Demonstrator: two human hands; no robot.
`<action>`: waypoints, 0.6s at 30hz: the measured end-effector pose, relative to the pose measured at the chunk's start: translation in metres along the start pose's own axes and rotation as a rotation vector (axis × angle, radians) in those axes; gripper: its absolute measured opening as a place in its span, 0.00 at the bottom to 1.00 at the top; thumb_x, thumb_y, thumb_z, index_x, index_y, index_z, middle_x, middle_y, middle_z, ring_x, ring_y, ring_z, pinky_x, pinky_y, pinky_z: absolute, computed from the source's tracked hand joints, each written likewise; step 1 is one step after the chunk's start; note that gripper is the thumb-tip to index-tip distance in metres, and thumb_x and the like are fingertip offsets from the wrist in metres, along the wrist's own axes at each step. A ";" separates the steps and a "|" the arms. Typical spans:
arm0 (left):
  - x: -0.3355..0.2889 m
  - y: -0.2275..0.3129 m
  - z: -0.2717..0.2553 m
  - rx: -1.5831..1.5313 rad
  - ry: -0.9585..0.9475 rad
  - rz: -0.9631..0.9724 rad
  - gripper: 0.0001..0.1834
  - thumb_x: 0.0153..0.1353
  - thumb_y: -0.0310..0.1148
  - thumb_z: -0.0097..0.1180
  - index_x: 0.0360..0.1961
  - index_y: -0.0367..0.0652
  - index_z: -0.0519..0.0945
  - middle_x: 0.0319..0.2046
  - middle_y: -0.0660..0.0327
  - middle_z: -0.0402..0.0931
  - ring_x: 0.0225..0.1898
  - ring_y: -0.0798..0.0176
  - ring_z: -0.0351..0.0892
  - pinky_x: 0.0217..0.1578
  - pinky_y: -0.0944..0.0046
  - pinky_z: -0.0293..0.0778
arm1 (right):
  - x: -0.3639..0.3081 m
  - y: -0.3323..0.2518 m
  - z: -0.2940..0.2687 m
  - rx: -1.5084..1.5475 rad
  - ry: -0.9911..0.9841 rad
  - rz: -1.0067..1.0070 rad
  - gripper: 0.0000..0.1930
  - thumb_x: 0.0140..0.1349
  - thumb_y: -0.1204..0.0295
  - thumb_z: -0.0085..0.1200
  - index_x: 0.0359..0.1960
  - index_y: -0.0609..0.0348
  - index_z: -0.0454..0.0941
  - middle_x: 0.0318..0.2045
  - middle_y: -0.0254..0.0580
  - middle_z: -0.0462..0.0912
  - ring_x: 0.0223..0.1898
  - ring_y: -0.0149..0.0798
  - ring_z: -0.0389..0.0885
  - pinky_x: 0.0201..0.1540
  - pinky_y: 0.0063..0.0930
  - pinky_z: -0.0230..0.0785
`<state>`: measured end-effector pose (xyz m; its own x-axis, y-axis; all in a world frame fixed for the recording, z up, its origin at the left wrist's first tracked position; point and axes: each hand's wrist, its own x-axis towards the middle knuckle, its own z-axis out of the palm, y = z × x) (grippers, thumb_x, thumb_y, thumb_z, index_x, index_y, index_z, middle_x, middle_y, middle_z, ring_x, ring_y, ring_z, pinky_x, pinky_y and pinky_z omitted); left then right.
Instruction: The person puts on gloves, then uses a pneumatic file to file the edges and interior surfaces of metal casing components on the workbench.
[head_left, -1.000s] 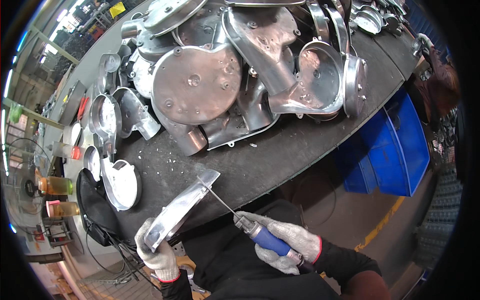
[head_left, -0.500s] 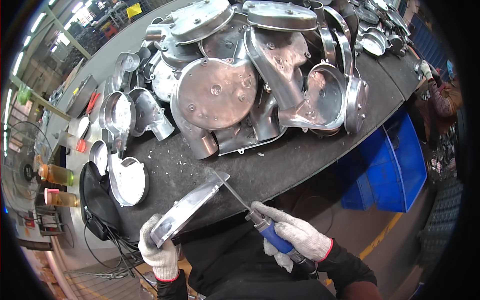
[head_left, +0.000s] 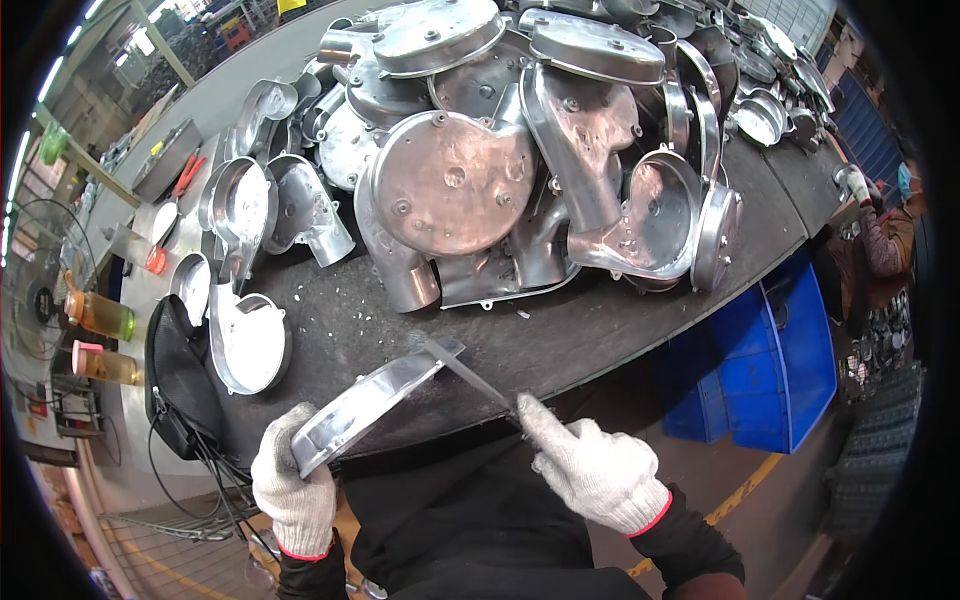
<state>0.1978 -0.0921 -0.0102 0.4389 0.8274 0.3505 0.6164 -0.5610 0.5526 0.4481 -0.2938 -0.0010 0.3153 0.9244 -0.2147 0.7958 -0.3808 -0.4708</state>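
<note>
My left hand (head_left: 293,480), in a white knit glove, is closed on the near end of a shiny metal housing (head_left: 370,405). The piece tilts up to the right, its far end close above the table. In my gloved right hand (head_left: 595,470) is a power file (head_left: 475,378); only its flat, straight blade shows, since the hand covers the body. The blade's tip meets or overlaps the far rim of the housing; contact is hard to make out. A heap of similar metal housings (head_left: 455,190) lies beyond my hands.
Several open housings lie at the left, one nearest (head_left: 250,345). Beside it is a black bag (head_left: 180,375) with cables. Drink bottles (head_left: 100,315) and red-handled pliers (head_left: 187,177) lie farther left. Blue bins (head_left: 770,360) stand below the dark table's right edge. Another person (head_left: 885,235) is at far right.
My right hand has turned over the tool, hiding its blue body, which showed earlier. The left hand and housing have shifted slightly left and up in the view. The whole view has tilted a little.
</note>
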 end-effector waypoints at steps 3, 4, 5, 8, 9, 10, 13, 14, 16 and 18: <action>0.002 0.011 -0.001 -0.012 0.021 0.001 0.20 0.54 0.13 0.58 0.49 0.34 0.81 0.43 0.52 0.86 0.45 0.54 0.88 0.50 0.61 0.80 | -0.001 0.000 -0.006 -0.145 0.083 0.099 0.39 0.63 0.57 0.63 0.76 0.28 0.60 0.26 0.42 0.77 0.16 0.48 0.79 0.21 0.44 0.76; 0.003 0.014 -0.001 -0.032 0.040 -0.021 0.20 0.52 0.11 0.56 0.48 0.34 0.81 0.42 0.51 0.86 0.44 0.53 0.88 0.49 0.60 0.81 | -0.002 -0.001 -0.008 -0.124 0.068 0.071 0.39 0.62 0.58 0.63 0.76 0.33 0.62 0.27 0.41 0.79 0.18 0.48 0.80 0.23 0.43 0.76; 0.003 0.018 -0.003 -0.022 0.032 -0.037 0.23 0.49 0.09 0.53 0.47 0.34 0.82 0.41 0.51 0.86 0.44 0.53 0.89 0.48 0.60 0.82 | -0.003 -0.005 -0.011 -0.145 0.059 0.065 0.39 0.61 0.59 0.63 0.75 0.38 0.64 0.29 0.41 0.80 0.20 0.48 0.82 0.25 0.42 0.76; 0.010 0.024 -0.010 0.040 0.022 0.017 0.22 0.51 0.14 0.59 0.47 0.43 0.83 0.40 0.54 0.87 0.38 0.52 0.89 0.40 0.60 0.83 | -0.008 -0.021 -0.018 -0.315 -0.047 0.002 0.41 0.61 0.63 0.62 0.77 0.42 0.60 0.33 0.42 0.82 0.24 0.43 0.84 0.27 0.37 0.79; 0.010 0.026 -0.013 -0.042 -0.054 -0.103 0.25 0.45 0.13 0.57 0.45 0.45 0.85 0.37 0.54 0.86 0.39 0.48 0.89 0.41 0.56 0.84 | -0.007 -0.021 -0.022 -0.226 0.048 -0.045 0.40 0.65 0.66 0.55 0.80 0.36 0.55 0.26 0.40 0.80 0.23 0.35 0.82 0.29 0.33 0.76; 0.012 0.026 -0.013 0.078 -0.048 -0.061 0.26 0.45 0.15 0.60 0.47 0.50 0.84 0.40 0.57 0.86 0.41 0.48 0.88 0.41 0.55 0.84 | -0.006 -0.023 -0.025 -0.237 0.076 -0.051 0.37 0.68 0.66 0.53 0.79 0.36 0.57 0.26 0.39 0.80 0.21 0.34 0.81 0.27 0.34 0.76; 0.011 0.024 -0.013 0.067 -0.051 -0.040 0.27 0.45 0.18 0.61 0.48 0.54 0.83 0.42 0.60 0.86 0.42 0.49 0.88 0.42 0.54 0.84 | -0.004 -0.018 -0.030 0.183 0.025 -0.002 0.33 0.72 0.64 0.51 0.78 0.36 0.59 0.27 0.37 0.80 0.19 0.32 0.80 0.23 0.32 0.75; 0.009 0.022 -0.013 0.060 -0.037 -0.038 0.27 0.45 0.18 0.61 0.48 0.54 0.83 0.42 0.60 0.86 0.42 0.49 0.88 0.42 0.54 0.84 | -0.003 -0.014 -0.031 0.626 -0.055 0.051 0.32 0.73 0.62 0.51 0.79 0.37 0.58 0.28 0.35 0.80 0.17 0.31 0.79 0.22 0.30 0.74; 0.005 0.019 -0.011 0.068 -0.056 -0.093 0.27 0.45 0.18 0.61 0.48 0.54 0.83 0.42 0.61 0.86 0.42 0.49 0.88 0.42 0.53 0.84 | -0.006 -0.008 -0.030 0.922 -0.217 0.176 0.33 0.74 0.60 0.51 0.79 0.38 0.57 0.28 0.34 0.80 0.17 0.30 0.78 0.20 0.27 0.74; 0.000 0.016 -0.010 0.070 -0.050 -0.103 0.27 0.45 0.18 0.60 0.48 0.54 0.83 0.42 0.61 0.86 0.42 0.49 0.88 0.41 0.53 0.84 | -0.009 -0.006 -0.024 1.375 -0.429 0.277 0.35 0.74 0.55 0.50 0.80 0.40 0.54 0.28 0.35 0.80 0.16 0.29 0.76 0.18 0.22 0.74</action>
<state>0.2015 -0.1006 0.0060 0.4021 0.8793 0.2551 0.7031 -0.4750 0.5291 0.4528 -0.2988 0.0239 0.0025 0.8361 -0.5486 -0.4495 -0.4892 -0.7474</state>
